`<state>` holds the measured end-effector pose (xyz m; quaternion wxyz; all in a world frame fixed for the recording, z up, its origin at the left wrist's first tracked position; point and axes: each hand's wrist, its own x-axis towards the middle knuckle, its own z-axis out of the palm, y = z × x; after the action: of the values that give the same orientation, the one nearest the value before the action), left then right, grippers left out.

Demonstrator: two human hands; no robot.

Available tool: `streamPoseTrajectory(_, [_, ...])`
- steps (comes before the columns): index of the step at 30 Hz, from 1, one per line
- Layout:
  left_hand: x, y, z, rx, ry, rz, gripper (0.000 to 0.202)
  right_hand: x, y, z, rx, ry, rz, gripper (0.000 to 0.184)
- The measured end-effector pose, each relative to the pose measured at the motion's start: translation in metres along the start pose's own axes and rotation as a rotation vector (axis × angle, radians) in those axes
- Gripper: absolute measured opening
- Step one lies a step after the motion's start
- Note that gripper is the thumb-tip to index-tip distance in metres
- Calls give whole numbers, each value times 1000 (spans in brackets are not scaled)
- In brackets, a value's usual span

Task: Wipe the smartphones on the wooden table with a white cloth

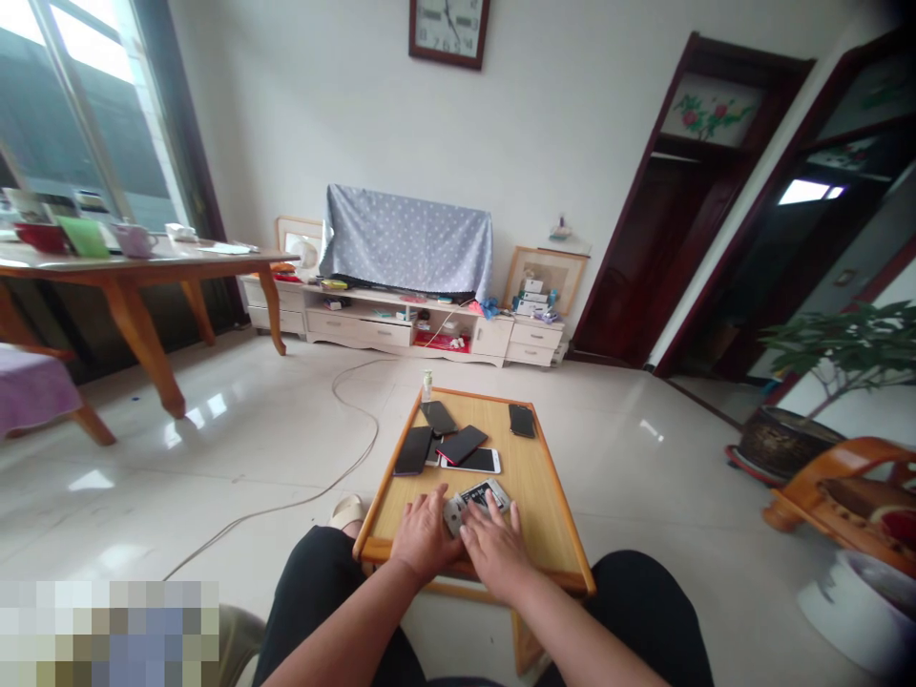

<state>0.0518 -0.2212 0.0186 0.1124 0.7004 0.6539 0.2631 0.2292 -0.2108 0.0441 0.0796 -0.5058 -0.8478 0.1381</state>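
Note:
I sit at a small low wooden table (544, 534). My left hand (424, 536) and my right hand (493, 546) rest side by side near its front edge, both on an opened phone (481, 498) lying with its inner parts showing. The left fingers curl around its left end; the right fingers lie over its near side. Further back on the table lie several phones: a dark one (413, 450), a red-edged one (462, 444), a white one (478, 462), another black one (439, 417), and one apart at the back right (522, 420). A small clear bottle (427, 385) stands at the far edge.
A cable (343, 468) snakes across the tiled floor at left. A large wooden table (135, 286) stands far left, a TV cabinet (401, 324) with a covered screen at the back wall, and a potted plant (822, 401) and wooden chair (851, 496) at right.

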Motion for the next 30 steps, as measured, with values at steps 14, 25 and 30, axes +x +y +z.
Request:
streamPoseTrajectory(14, [1,1,-1,23,-29,-19,74,-23,3,12,37,-39,-25,60])
streamPoseTrajectory(25, [1,-2,6,85,-54,-21,68,23,-24,-5,103,-68,-37,60])
streamPoseTrajectory(30, [3,0,3,80,-96,-35,74,4,-18,-1,111,-65,-70,59])
